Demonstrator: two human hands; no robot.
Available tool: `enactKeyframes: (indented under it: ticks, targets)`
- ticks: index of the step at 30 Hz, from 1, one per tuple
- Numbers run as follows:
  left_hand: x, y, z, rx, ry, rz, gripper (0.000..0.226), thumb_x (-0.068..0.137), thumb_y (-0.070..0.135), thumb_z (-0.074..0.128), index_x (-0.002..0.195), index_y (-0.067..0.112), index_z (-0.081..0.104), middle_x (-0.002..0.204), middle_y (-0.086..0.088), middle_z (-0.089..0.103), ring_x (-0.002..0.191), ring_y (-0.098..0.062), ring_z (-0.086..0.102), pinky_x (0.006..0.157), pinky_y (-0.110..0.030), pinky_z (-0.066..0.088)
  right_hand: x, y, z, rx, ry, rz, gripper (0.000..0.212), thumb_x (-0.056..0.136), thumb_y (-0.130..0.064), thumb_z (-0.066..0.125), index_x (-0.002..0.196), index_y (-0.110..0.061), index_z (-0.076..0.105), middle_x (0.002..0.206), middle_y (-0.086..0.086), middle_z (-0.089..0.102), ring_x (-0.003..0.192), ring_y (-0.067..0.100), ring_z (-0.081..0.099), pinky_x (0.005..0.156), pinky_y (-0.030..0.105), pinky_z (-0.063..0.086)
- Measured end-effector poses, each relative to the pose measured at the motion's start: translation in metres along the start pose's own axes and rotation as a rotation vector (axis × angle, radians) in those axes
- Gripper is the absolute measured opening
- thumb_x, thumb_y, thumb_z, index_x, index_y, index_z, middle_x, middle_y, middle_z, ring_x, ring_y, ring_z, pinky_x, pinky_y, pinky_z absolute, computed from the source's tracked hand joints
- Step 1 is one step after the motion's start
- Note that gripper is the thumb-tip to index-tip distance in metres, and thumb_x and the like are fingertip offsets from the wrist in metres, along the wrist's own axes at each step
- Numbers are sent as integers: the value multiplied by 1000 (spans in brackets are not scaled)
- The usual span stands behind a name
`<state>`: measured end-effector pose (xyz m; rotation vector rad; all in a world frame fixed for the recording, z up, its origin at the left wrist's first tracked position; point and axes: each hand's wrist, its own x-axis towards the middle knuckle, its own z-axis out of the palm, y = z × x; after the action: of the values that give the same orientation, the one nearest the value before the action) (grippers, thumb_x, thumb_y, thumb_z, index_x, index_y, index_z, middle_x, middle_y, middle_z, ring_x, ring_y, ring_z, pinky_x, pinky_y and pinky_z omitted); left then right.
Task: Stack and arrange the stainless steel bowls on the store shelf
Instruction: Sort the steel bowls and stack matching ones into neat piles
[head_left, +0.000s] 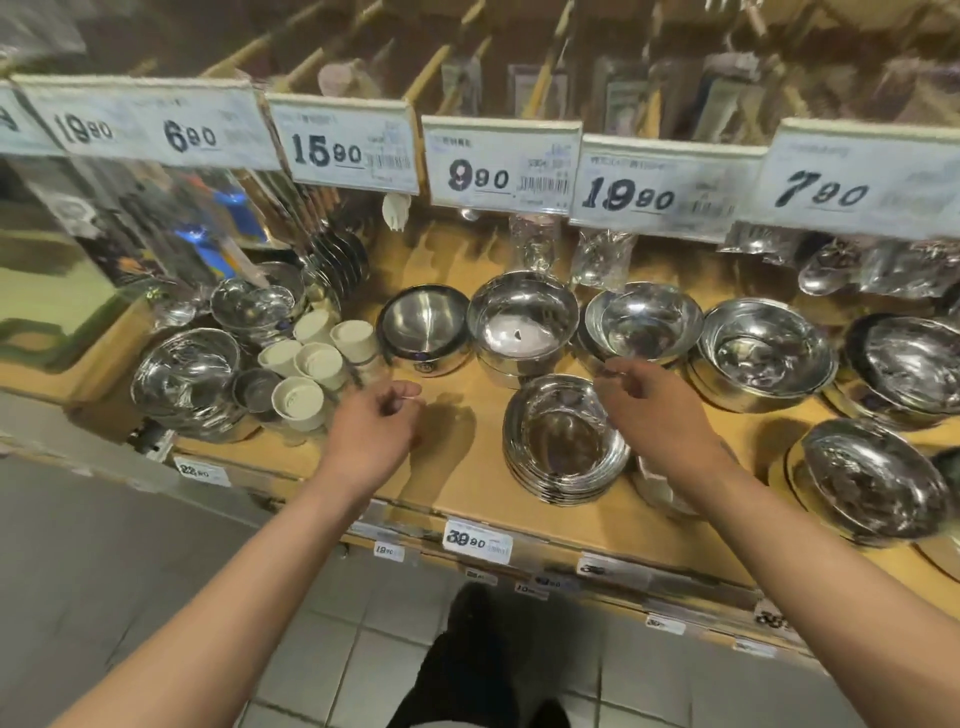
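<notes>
Several stainless steel bowls stand on a wooden shelf. The back row holds a dark brushed bowl, a stack of shiny bowls, a slightly tilted bowl on a stack, and a further stack. In front of them sits a low nested stack. My right hand hovers over this low stack, its fingertips at the front rim of the tilted bowl; whether they grip the rim is unclear. My left hand hangs over bare shelf with loosely curled fingers and holds nothing.
More bowls stand at the left, at the far right and at the front right. White cups cluster left of the dark bowl. Price cards hang overhead, with bagged cutlery behind the bowls.
</notes>
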<state>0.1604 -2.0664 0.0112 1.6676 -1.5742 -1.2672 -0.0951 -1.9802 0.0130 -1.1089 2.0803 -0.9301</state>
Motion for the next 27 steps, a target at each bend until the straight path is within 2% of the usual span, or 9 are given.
enactKeyframes:
  ticks: [3,5,7,9,12,15,19,24,27]
  targets:
    - [23,-3,-4,7,9,-37,13,99,16,59,100,22,70,93,-2,72,99,-27,69,97,-52,57,30,-10,7,4,-3,39,37,97,-34,59,121,-5,64,90,12,72,76,23,66,65,31,45]
    - [39,-5,-6,7,8,-58,14,99,17,59,105,19,71,96,-3,72,102,-27,69,99,-52,56,53,-18,13,6,-46,99,56,96,-48,61,136,-10,57,97,7,74,90,23,69,78,33,50]
    - [54,-7,-6,25,3,-68,13,99,20,59,103,19,71,97,-7,74,101,-31,70,96,-54,57,74,-23,20,-38,-71,144,72,94,-55,59,148,-9,46,107,7,74,103,23,65,85,32,44]
    - [66,-9,-3,58,-5,-79,12,98,22,60,98,20,72,94,-11,75,96,-34,70,91,-56,58,91,-29,27,-91,-48,187,69,93,-55,59,143,-7,50,106,10,73,103,25,62,82,28,38]
    - [79,-11,3,90,-42,-101,11,97,23,61,97,23,72,89,-1,75,91,-26,72,91,-53,58,102,-35,36,-166,16,223,53,93,-41,64,133,-7,60,103,10,71,103,25,62,87,27,44]
    - [87,-10,10,61,-76,-118,16,98,19,61,91,32,69,90,7,74,93,-23,72,91,-43,60,106,-32,42,-118,57,249,54,88,-24,71,137,-8,58,108,15,74,107,30,68,99,40,53]
    - [88,-1,17,53,-106,-85,14,93,25,63,88,37,68,83,15,72,83,-17,70,77,-32,57,104,-27,42,9,92,288,52,86,-16,74,136,-11,60,91,12,77,87,24,75,91,43,59]
    - [73,17,16,7,-131,-77,20,75,37,56,81,49,72,77,23,73,88,-22,71,91,-53,60,89,-28,26,106,148,234,40,88,-10,72,128,-11,67,79,9,74,78,32,76,77,50,63]
    - [58,29,18,-31,-142,-37,24,76,38,57,93,35,74,91,7,77,100,-27,73,94,-54,58,73,-30,8,183,191,210,30,86,-6,72,116,-12,73,70,1,73,76,35,76,68,54,63]
